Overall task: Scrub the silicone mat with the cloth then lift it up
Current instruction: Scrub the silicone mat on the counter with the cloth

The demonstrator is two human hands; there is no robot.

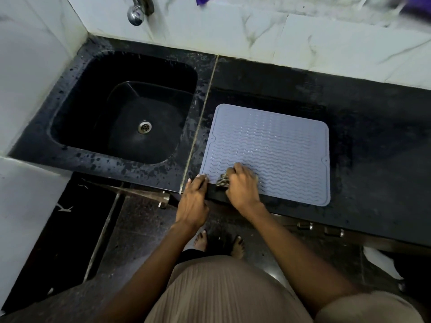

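A grey-blue silicone mat with wavy ridges lies flat on the black counter, to the right of the sink. My right hand is closed on a dark patterned cloth and presses it against the mat's near left part. My left hand rests on the counter's front edge, its fingertips touching the mat's near left corner. Most of the cloth is hidden under my right hand.
A black sink with a metal drain sits left of the mat. A chrome tap sticks out of the marble wall above it. The counter around the sink is wet and spotted. A metal handle projects below the counter edge.
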